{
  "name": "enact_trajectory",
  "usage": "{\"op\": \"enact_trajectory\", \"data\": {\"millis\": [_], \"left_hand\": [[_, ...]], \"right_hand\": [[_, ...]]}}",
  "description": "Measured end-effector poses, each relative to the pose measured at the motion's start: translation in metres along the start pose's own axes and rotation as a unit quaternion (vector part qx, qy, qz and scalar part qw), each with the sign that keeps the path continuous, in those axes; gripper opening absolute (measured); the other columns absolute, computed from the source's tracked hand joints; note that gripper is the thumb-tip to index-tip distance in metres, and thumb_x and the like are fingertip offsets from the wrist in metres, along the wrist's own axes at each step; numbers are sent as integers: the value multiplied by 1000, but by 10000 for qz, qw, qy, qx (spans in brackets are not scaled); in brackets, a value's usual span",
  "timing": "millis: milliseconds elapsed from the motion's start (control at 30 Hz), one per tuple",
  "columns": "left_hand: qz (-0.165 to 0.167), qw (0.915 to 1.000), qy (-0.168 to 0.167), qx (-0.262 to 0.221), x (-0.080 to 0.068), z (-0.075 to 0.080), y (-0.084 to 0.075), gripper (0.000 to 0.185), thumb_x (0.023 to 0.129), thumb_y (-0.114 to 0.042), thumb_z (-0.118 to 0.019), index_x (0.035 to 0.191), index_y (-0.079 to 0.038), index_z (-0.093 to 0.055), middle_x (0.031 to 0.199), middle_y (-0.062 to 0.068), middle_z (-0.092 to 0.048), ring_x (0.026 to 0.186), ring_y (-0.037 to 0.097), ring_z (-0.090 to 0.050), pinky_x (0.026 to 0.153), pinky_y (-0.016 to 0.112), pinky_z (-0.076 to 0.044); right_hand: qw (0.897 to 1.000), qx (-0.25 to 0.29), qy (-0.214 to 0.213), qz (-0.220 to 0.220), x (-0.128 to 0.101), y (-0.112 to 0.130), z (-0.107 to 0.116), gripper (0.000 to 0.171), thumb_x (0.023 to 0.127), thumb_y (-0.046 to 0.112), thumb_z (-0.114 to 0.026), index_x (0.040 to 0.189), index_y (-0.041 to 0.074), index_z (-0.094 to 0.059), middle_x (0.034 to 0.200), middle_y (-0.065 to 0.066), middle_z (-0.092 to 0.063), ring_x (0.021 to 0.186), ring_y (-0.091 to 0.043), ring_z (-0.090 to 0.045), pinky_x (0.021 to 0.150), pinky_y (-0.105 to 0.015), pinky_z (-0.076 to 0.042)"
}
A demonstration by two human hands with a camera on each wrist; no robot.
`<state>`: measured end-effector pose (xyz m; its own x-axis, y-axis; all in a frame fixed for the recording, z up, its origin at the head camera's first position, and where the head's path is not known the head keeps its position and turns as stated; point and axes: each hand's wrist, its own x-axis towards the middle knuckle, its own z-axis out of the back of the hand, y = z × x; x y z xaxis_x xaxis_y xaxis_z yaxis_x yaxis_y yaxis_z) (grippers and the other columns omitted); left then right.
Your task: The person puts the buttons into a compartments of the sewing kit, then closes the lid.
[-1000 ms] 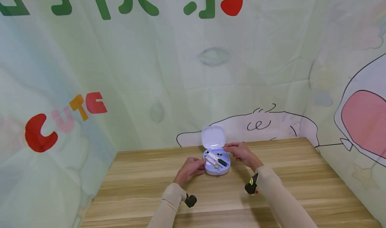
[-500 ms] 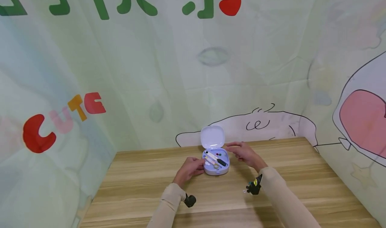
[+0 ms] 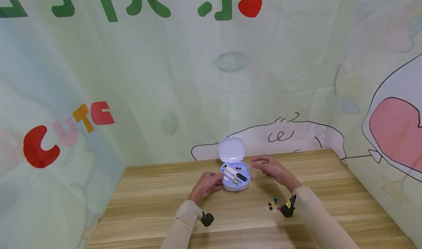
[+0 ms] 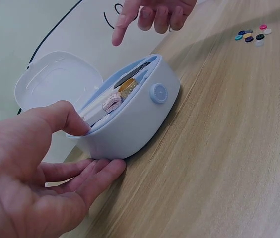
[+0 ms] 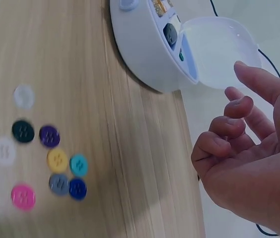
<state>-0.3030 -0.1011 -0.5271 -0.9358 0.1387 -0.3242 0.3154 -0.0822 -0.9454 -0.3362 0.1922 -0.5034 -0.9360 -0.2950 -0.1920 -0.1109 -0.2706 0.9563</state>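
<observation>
A pale blue sewing box (image 3: 236,186) stands on the table with its lid (image 3: 232,149) raised. My left hand (image 3: 207,185) holds the box's left side, the thumb (image 4: 70,119) over the rim and the fingers low against the wall. Inside lie a white tool with a black handle (image 3: 241,177), a gold thimble (image 4: 127,88), a rolled tape measure (image 4: 111,101) and small red and green pieces. To the right of the box my right hand (image 3: 271,168) hovers apart from it, holding nothing, its index finger extended and the other fingers loosely bent.
Several loose buttons lie on the wood table (image 3: 158,194) nearer me, to the right of the box, among them a pink button (image 5: 23,197), a yellow button (image 5: 57,160) and a teal button (image 5: 79,165). A printed curtain (image 3: 158,77) hangs behind the table's back edge.
My right hand has drawn away from the box's right rim, moving right, and the loose buttons under that wrist have come into view. The left hand keeps its hold on the box.
</observation>
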Motion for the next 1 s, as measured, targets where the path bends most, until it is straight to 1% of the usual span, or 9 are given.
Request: {"op": "enact_trajectory", "data": {"millis": [167, 333, 467, 633, 733, 933, 1000], "left_hand": [[41, 10000, 14, -7, -1, 0, 0, 26, 99, -10, -64, 113, 11, -59, 102, 16, -67, 89, 20, -65, 87, 33, -63], [43, 10000, 11, 6, -3, -1, -1, 27, 99, -10, -63, 114, 12, -58, 103, 18, -66, 90, 21, -65, 87, 34, -63], [-13, 10000, 26, -12, -3, -2, -2, 28, 99, -9, -63, 115, 13, -58, 102, 18, -66, 89, 20, -65, 87, 34, -63], [-13, 10000, 29, -48, -1, -2, 0, 27, 98, -8, -63, 114, 13, -58, 99, 16, -67, 87, 19, -65, 85, 33, -64], [-7, 10000, 9, -44, 0, -2, 0, 27, 98, -9, -63, 114, 13, -58, 99, 16, -67, 86, 19, -65, 85, 33, -64], [0, 10000, -2, -55, -1, -2, 0, 28, 98, -8, -63, 115, 14, -58, 101, 17, -67, 87, 19, -66, 86, 33, -64], [-16, 10000, -5, -61, -2, -3, 0, 28, 98, -8, -63, 114, 14, -58, 101, 18, -67, 87, 20, -65, 86, 33, -63]], "right_hand": [[9994, -214, 165, 202, -11, -4, 7, 45, 99, 28, -71, 135, 2, -63, 67, 1, -42, 60, -16, -37, 50, -24, -31], [9988, -314, 275, 256, -20, -10, 14, 47, 100, 27, -71, 137, -1, -61, 66, 1, -42, 60, -16, -38, 50, -23, -32], [9983, -406, 303, 286, -28, -14, 18, 48, 100, 28, -72, 136, -1, -62, 67, 0, -42, 61, -17, -39, 51, -25, -33], [9979, -509, 351, 213, -40, -21, 23, 47, 99, 28, -72, 135, 0, -63, 68, -1, -43, 61, -18, -39, 54, -27, -34], [9975, -543, 405, 209, -47, -25, 26, 45, 98, 26, -73, 133, 0, -65, 73, -2, -46, 66, -20, -43, 55, -27, -36], [9958, -740, 497, 200, -59, -37, 29, 40, 98, 26, -73, 130, 2, -68, 88, -7, -59, 85, -24, -52, 67, -30, -43], [9955, -758, 543, 187, -63, -41, 29, 39, 98, 25, -73, 129, 2, -68, 89, -8, -61, 85, -25, -53, 68, -31, -44]]}}
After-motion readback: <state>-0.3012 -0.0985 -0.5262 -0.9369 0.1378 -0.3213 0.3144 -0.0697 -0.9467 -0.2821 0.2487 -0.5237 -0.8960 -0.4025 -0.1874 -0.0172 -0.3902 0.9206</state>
